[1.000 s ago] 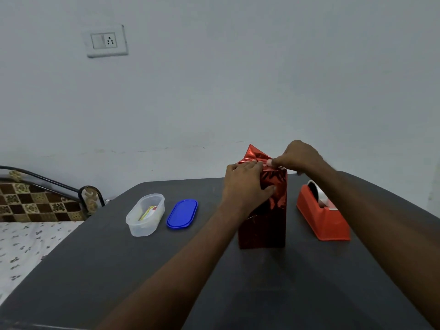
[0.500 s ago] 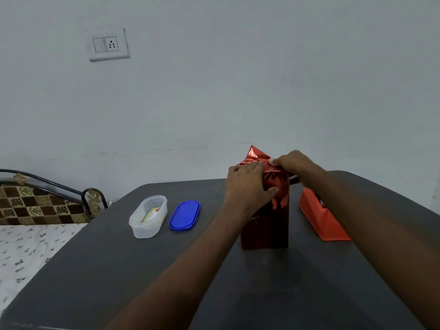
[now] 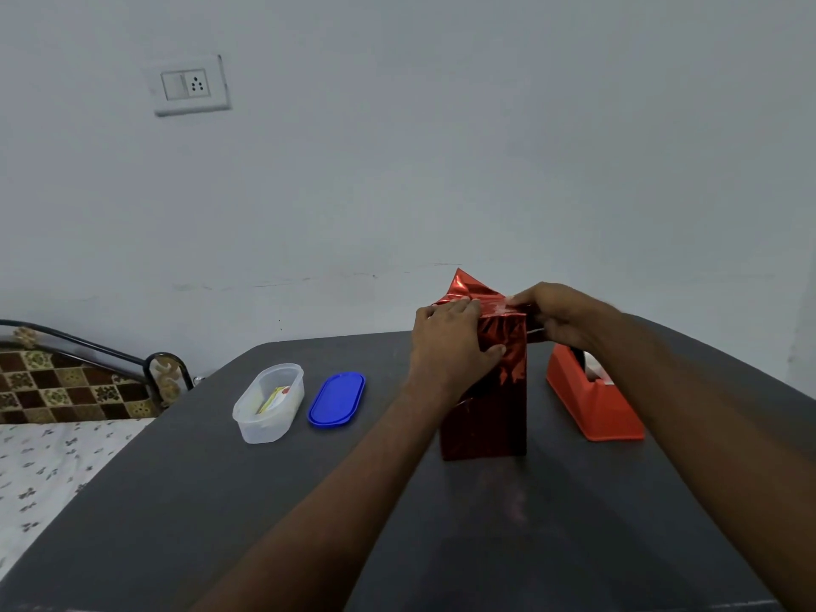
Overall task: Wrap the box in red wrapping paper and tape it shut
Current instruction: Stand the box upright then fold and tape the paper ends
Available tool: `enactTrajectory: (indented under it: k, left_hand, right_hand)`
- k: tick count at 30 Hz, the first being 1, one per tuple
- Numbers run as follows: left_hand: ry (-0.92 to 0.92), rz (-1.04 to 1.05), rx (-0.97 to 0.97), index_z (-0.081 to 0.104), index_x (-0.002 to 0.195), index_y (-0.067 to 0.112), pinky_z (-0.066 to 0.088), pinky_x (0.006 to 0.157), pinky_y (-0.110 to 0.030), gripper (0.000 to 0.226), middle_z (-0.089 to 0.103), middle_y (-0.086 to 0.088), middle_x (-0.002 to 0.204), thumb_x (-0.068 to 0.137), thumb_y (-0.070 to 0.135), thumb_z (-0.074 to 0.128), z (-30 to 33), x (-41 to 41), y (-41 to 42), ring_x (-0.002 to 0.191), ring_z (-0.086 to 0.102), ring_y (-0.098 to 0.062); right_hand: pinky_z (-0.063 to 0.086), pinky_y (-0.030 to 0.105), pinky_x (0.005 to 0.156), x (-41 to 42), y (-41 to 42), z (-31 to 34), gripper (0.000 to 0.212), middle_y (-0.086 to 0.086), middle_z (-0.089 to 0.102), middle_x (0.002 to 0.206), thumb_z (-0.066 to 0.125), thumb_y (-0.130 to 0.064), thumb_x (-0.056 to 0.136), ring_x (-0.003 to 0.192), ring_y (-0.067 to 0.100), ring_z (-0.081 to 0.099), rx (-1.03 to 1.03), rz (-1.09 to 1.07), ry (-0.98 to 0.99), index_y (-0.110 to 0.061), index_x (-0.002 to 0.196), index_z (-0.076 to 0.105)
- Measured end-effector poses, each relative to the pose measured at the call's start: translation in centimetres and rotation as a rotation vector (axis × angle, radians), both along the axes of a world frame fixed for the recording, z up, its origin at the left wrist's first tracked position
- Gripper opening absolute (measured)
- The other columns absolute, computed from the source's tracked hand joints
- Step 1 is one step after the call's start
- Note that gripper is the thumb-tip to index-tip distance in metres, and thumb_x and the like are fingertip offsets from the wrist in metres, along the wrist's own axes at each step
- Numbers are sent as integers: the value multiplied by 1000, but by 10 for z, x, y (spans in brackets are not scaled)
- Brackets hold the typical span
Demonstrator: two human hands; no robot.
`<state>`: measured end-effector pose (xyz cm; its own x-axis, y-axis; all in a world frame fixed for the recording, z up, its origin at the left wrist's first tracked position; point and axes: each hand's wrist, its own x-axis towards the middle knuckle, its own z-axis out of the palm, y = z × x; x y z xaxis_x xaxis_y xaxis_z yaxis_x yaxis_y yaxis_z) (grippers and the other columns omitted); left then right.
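1. The box [image 3: 485, 390], upright and already sheathed in red wrapping paper [image 3: 503, 342], stood on the dark table [image 3: 221, 501], right of centre and towards the far edge.
2. The left hand [image 3: 450, 346] lay spread over the upper near-left face of the box, fingers flat and closed onto the foil, thumb pointing right across the front, pinning the wrap in place.
3. The right hand [image 3: 556, 315] was curled at the top right corner, fingertips pinched down on the paper along the top edge (there may have been a bit of clear tape under them, but I could not tell).
4. One triangular flap [image 3: 463, 284] stood up loose at the far top, not yet folded down.
5. An orange tape dispenser [image 3: 591, 399] sat just right of the box, partly behind the right forearm; a clear tub [image 3: 269, 404] and its blue lid [image 3: 336, 398] lay well to the left.
6. I judged the foil thin, slick and crinkly, apt to spring open and crease wherever pressed, while the box looked light and, standing tall, easy to tip.
7. Best held by flat pressure on the faces, and by pinching along the folded edges, not the loose point.
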<state>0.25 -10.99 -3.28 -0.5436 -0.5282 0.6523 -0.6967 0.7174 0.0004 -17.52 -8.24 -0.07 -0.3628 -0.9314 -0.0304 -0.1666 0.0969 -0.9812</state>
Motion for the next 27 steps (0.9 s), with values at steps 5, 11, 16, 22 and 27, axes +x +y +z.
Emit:
enactTrajectory:
  k: [5, 11, 16, 22, 27]
  left_hand:
    - [2, 5, -4, 48, 139, 19, 27, 112, -39, 68, 55, -1, 141, 85, 58, 59, 0, 0, 0, 131, 49, -19]
    - [0, 11, -10, 46, 141, 20, 26, 112, -38, 69, 53, 0, 143, 85, 60, 57, -1, 1, -1, 132, 47, -18]
    - [-16, 22, -8, 43, 144, 19, 24, 113, -38, 72, 49, 0, 147, 86, 60, 57, -1, 0, -1, 136, 43, -19]
    - [-18, 26, -22, 41, 147, 20, 23, 113, -37, 74, 47, 0, 149, 86, 61, 55, -2, 2, -3, 138, 41, -18]
    - [-36, 29, -23, 39, 147, 20, 24, 113, -37, 75, 45, -1, 150, 87, 62, 53, -3, 1, -4, 138, 40, -19]
  right_hand:
    - [54, 34, 77, 0, -2, -7, 18, 10, 69, 92, 55, -19, 100, 82, 21, 64, -63, 15, -79, -4, 103, 65]
    - [57, 32, 71, -19, 8, -43, 19, 12, 73, 91, 55, -10, 96, 79, 23, 70, -83, -131, -52, 0, 98, 70]
    - [57, 35, 56, -53, 20, -60, 26, 14, 73, 74, 61, -17, 92, 58, 25, 66, -38, -448, 338, -1, 73, 69]
    - [47, 32, 68, -56, 52, -74, 27, 13, 68, 97, 76, -26, 79, 93, 34, 66, 262, -627, 984, -8, 98, 67]
    - [47, 34, 74, -61, 59, -83, 24, 14, 67, 105, 70, -19, 81, 101, 36, 65, 291, -628, 939, -9, 102, 62]
